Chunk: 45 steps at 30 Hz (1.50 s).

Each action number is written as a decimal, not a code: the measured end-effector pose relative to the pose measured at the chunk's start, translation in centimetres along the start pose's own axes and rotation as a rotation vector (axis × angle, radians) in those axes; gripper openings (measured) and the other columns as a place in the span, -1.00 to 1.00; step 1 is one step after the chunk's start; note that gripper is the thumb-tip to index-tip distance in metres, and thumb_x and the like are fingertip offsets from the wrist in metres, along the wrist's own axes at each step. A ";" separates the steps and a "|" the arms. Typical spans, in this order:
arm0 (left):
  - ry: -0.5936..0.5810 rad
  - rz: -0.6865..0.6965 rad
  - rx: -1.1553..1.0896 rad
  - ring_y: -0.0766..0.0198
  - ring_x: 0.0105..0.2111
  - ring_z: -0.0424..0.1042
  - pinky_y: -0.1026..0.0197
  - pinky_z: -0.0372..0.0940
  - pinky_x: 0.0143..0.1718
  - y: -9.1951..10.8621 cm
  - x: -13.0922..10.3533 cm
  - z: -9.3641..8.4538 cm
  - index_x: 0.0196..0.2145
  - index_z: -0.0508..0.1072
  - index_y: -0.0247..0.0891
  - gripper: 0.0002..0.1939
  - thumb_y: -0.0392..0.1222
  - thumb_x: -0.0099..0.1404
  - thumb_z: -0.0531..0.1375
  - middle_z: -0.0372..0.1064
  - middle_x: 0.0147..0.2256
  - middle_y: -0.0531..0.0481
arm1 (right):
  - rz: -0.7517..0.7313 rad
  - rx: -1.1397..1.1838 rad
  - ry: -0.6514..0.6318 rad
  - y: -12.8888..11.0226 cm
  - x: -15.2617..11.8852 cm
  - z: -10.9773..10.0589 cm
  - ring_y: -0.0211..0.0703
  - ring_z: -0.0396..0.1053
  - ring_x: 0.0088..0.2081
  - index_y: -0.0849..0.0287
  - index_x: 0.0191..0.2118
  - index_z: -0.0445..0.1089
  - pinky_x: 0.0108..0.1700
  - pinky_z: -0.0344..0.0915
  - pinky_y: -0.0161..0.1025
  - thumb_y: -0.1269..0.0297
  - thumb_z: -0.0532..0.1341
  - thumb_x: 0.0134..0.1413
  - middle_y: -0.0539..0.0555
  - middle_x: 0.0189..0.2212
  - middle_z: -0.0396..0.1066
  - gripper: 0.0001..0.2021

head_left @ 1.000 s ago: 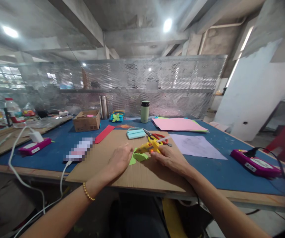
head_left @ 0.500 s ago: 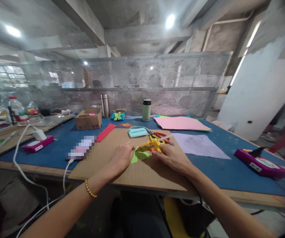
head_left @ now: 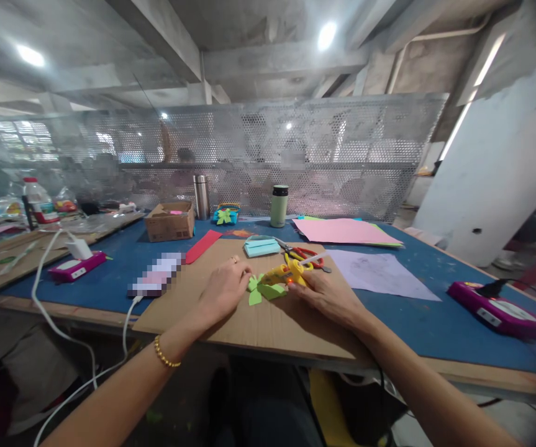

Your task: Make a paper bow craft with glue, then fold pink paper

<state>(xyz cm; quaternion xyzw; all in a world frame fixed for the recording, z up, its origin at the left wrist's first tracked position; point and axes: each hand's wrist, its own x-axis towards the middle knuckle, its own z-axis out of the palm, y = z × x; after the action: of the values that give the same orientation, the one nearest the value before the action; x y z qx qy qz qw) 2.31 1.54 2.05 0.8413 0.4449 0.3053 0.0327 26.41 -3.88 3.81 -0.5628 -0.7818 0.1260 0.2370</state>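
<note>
My right hand point(head_left: 330, 295) is wrapped round a yellow hot glue gun point(head_left: 279, 273). A pale glue stick point(head_left: 314, 257) sticks out of its back, and a small orange light glows near the grip. The gun's nozzle points left, over a light-green paper flower point(head_left: 272, 290) lying on the cardboard. Just left of the flower, my left hand point(head_left: 223, 285) rests with bent fingers, its fingertips beside the nearest petal. The thumb and fingers look slightly parted, with nothing visible between them. Whether the fingertips touch the petal is unclear.
Under the work lies a brown cardboard sheet point(head_left: 230, 329). Beyond are a folded light-blue paper piece point(head_left: 261, 247) and scissors point(head_left: 312, 256). A phone point(head_left: 158, 273) and red strip point(head_left: 203, 246) lie left; lilac paper point(head_left: 379, 273) and a purple power strip point(head_left: 495, 310) lie right.
My left hand has drawn back slightly to the left, uncovering more of the green flower's left side. The glue gun stays over the flower in my right hand. The view has shifted slightly.
</note>
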 end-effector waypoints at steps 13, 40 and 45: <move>0.057 -0.128 -0.110 0.15 -0.19 0.45 0.14 0.23 -0.14 -1.0 -4.3 0.9 -0.19 0.57 -0.17 -0.80 -0.24 0.39 0.12 0.50 -0.21 -0.04 | 0.024 -0.106 0.001 -0.2 0.0 -0.1 -0.03 0.41 -0.21 0.11 -0.18 0.45 -0.14 0.27 -0.17 -0.09 -0.03 0.35 0.10 -0.24 0.52 -0.56; 0.002 -0.102 -0.128 0.12 -0.18 0.43 0.12 0.27 -0.13 -0.4 -4.3 0.5 -0.13 0.57 -0.19 -0.77 -0.21 0.38 0.12 0.45 -0.20 -0.08 | 0.045 -0.052 0.048 -0.6 0.2 0.1 -0.03 0.41 -0.34 0.09 -0.30 0.43 -0.27 0.30 -0.16 -0.13 0.02 0.28 0.05 -0.46 0.44 -0.57; -0.006 -0.073 -0.118 0.12 -0.18 0.43 0.10 0.30 -0.13 -0.4 -4.4 0.5 0.12 0.47 -0.10 -0.63 -0.17 0.40 0.11 0.44 -0.19 -0.07 | 0.020 -0.048 0.044 -0.5 0.3 0.1 0.00 0.44 -0.23 0.09 -0.21 0.46 -0.18 0.32 -0.15 -0.14 0.00 0.30 0.08 -0.32 0.51 -0.55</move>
<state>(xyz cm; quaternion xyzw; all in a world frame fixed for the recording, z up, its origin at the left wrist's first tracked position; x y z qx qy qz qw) 0.50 -1.49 -0.62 0.8220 0.4565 0.3269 0.0947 25.88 -3.79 4.04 -0.5786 -0.7737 0.0973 0.2392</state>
